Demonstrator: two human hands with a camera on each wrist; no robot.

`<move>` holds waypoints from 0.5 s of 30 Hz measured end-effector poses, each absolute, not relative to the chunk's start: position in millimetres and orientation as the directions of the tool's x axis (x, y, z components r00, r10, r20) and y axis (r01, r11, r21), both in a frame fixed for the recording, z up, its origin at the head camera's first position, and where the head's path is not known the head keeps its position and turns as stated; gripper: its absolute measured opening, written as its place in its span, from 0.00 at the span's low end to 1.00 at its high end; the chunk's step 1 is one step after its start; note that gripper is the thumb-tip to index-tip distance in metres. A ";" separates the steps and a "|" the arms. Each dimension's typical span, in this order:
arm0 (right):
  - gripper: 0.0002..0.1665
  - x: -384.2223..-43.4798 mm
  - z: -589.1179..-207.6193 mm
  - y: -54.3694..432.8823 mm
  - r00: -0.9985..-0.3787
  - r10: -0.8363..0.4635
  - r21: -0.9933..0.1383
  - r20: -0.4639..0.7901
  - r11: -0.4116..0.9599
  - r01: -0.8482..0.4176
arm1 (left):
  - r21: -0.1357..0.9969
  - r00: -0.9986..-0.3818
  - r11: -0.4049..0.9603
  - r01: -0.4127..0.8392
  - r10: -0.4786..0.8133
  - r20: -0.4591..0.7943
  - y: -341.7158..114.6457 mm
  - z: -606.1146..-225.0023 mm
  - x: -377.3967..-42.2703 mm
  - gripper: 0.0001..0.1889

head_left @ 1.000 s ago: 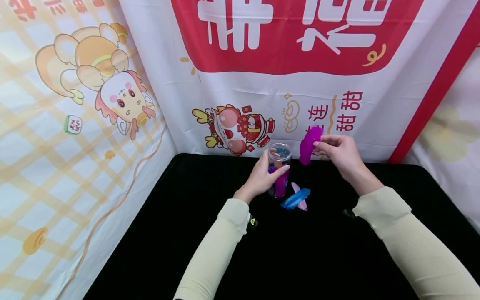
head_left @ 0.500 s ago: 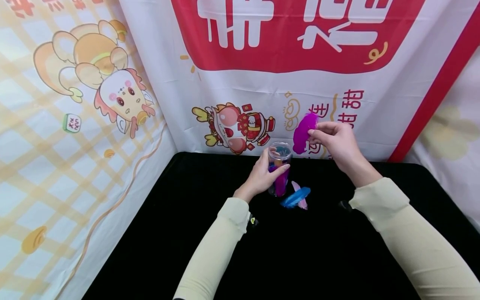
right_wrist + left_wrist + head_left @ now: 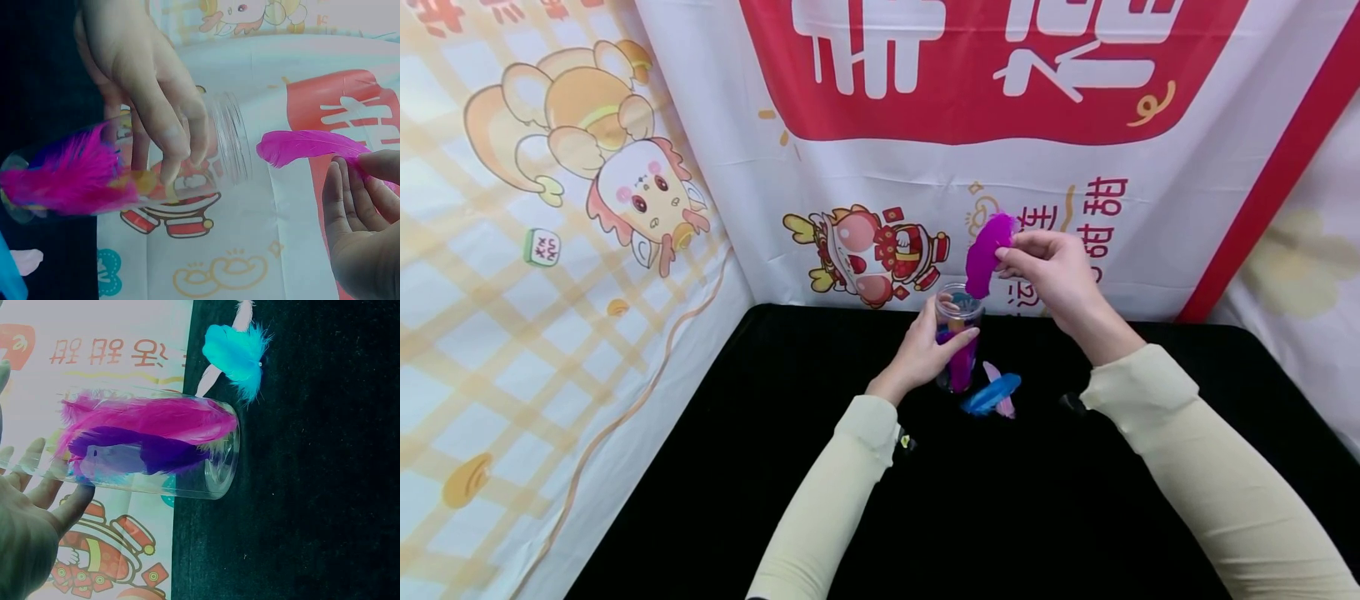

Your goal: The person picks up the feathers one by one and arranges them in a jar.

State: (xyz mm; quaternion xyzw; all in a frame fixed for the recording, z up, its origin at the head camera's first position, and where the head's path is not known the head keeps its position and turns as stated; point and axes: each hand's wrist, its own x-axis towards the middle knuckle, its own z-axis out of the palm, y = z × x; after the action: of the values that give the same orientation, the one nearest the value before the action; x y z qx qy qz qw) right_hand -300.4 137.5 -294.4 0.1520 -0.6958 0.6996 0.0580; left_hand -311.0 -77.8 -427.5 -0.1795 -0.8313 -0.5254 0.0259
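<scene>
My left hand [image 3: 922, 354] grips a clear plastic jar [image 3: 957, 312] with an uncovered mouth, its fingers and thumb round the upper wall. Inside the jar are magenta feathers [image 3: 162, 419] and a purple feather [image 3: 131, 447], with some yellow low down in the right wrist view. My right hand [image 3: 1052, 271] pinches a magenta feather [image 3: 987, 257] between thumb and fingers. That feather's lower tip overlaps the jar's rim in the head view; in the right wrist view the tip stands just off the mouth. Beside the jar's base, a blue feather [image 3: 992, 395] lies across a pale pink feather [image 3: 1004, 408].
A black cloth [image 3: 820, 467] covers the table. Close behind the jar hangs a white and red printed banner [image 3: 865, 175]. A yellow checked curtain [image 3: 550, 333] runs along the left side.
My right hand has moved left and up with the magenta feather, bringing it from right of the jar to over its mouth. The left hand and jar have stayed in place.
</scene>
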 end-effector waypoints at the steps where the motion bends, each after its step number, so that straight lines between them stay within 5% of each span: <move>1: 0.12 -300.7 -294.7 136.0 -0.947 -0.133 -0.956 0.293 -0.021 -0.293 | 0.865 -0.934 0.382 0.325 0.272 0.231 -77.9 -427.7 -311.1 0.43; 15: 0.13 -304.1 -309.0 127.7 -0.951 -0.157 -0.960 0.266 0.047 -0.276 | 0.873 -0.931 0.362 0.328 0.283 0.232 -78.3 -427.1 -311.3 0.42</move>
State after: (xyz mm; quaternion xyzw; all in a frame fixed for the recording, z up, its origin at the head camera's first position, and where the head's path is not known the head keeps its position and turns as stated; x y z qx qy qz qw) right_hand -304.1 127.7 -309.0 0.1500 -0.7222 0.6738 0.0444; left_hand -311.3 -78.3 -427.1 -0.1849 -0.8250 -0.5336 0.0211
